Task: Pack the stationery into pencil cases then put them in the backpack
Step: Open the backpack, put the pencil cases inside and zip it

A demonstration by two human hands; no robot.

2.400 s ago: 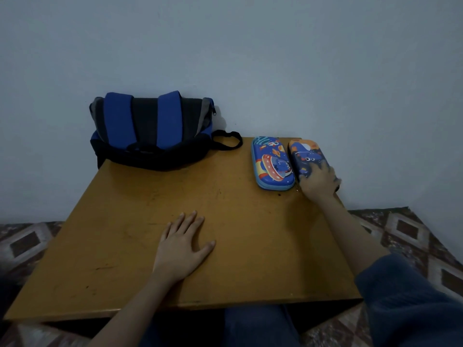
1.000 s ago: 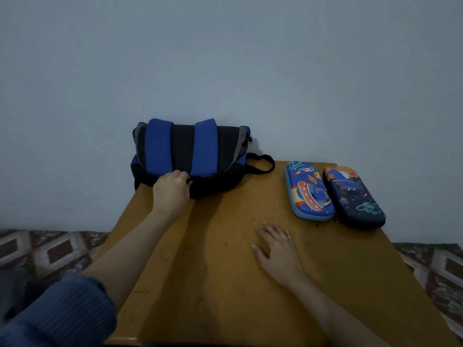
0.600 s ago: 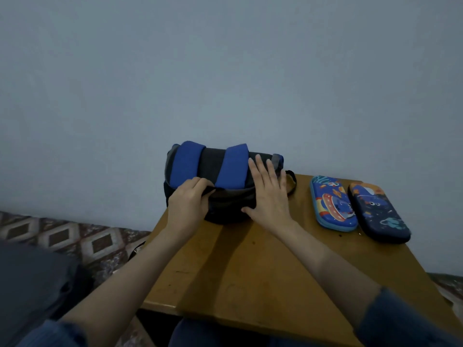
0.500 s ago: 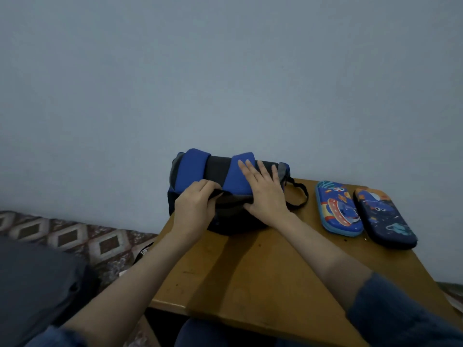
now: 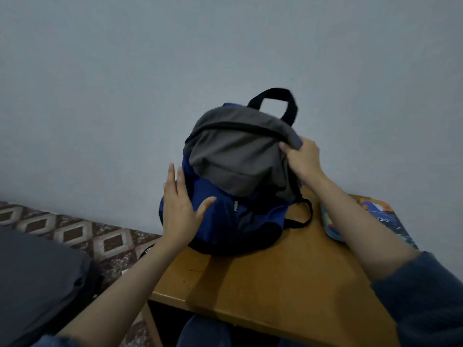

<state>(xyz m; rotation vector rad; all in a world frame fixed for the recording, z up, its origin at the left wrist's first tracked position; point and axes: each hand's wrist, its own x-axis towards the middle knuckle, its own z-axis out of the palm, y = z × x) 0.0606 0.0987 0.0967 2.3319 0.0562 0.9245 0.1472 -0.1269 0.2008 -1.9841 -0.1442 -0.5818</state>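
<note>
The wooden table [image 5: 288,284] shows bare wood from its near edge up to the backpack [image 5: 235,159], which stands upright by the far left corner. The left grip [image 5: 180,209] lies flat against its blue lower side, fingers straight. The right grip [image 5: 304,159] is curled round the grey top flap. A light-blue pencil case [image 5: 332,225] and a dark pencil case [image 5: 385,216] lie along the right edge, partly hidden behind the right forearm.

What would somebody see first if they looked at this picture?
The big blue and grey backpack, standing up on the wooden table by the wall. The right hand grips its grey top, and the left hand presses flat on its blue side. At the table's right edge, a light blue pencil case and a dark blue pencil case peek out, partly hidden.
</note>
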